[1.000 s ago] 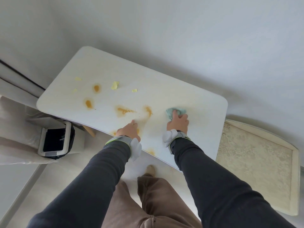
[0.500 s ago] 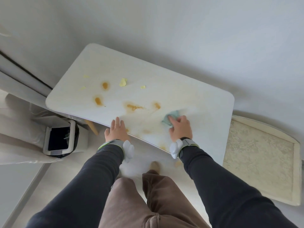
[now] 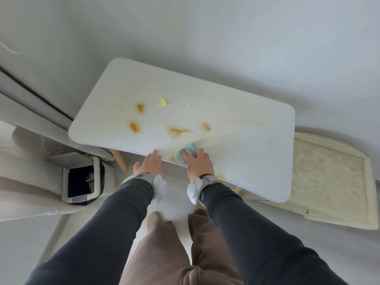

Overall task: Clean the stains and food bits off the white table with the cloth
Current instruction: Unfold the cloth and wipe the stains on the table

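White table (image 3: pixel 236 128) — right hand (image 3: pixel 198 163) grip pressing cloth (image 3: pixel 186 152), left hand (image 3: pixel 149 163) flat, fingers spread.

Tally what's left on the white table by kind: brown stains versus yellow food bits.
Brown stains: 5 clear ones, plus a small one at the near edge beside the cloth
Yellow food bits: 4
Total: 9
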A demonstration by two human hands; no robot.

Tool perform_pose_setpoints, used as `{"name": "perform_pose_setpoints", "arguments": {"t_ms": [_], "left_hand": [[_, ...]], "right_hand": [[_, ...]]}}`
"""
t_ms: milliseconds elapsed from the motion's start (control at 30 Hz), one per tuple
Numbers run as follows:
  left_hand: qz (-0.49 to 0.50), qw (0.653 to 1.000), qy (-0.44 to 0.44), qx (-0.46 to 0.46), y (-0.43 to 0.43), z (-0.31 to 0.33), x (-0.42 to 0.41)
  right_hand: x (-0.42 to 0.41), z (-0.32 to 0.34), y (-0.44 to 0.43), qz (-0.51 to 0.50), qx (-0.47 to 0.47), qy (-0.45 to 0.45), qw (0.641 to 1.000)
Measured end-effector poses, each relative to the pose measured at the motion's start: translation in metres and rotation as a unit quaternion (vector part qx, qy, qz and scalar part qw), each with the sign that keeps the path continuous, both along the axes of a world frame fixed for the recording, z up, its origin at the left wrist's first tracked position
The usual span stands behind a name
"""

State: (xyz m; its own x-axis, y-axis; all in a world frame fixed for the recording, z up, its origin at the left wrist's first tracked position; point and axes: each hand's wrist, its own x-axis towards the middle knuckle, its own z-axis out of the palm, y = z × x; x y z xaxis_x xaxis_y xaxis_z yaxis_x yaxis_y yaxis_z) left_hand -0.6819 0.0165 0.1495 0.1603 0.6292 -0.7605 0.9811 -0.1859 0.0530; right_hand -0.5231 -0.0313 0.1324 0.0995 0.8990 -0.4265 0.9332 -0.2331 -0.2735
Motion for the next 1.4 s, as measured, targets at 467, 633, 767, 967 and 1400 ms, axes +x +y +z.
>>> {"name": "perform_pose_setpoints", "arguments": {"t_ms": [467,633,767,967,1400], "left_hand": [[-0.097,0.995,0.004,0.020,-0.001,-0.002,-0.017],[-0.122,0.993,-0.008,0.000,0.008,0.001,-0.025],[-0.141,0.989,-0.020,-0.025,0.014,0.007,-0.027],[-0.154,0.987,-0.035,-0.040,0.024,0.013,-0.034],[-0.116,0.991,-0.034,0.058,0.031,-0.005,-0.081]], "right_hand": [[0.063,-0.017,-0.104,-0.509,0.024,-0.069,0.858],[0.040,-0.021,-0.084,-0.524,0.019,-0.046,0.850],[-0.010,-0.014,-0.047,-0.389,0.020,-0.053,0.919],[-0.092,-0.004,0.010,-0.157,0.019,0.016,0.987],[0.001,-0.005,-0.053,-0.493,-0.016,-0.069,0.867]]}}
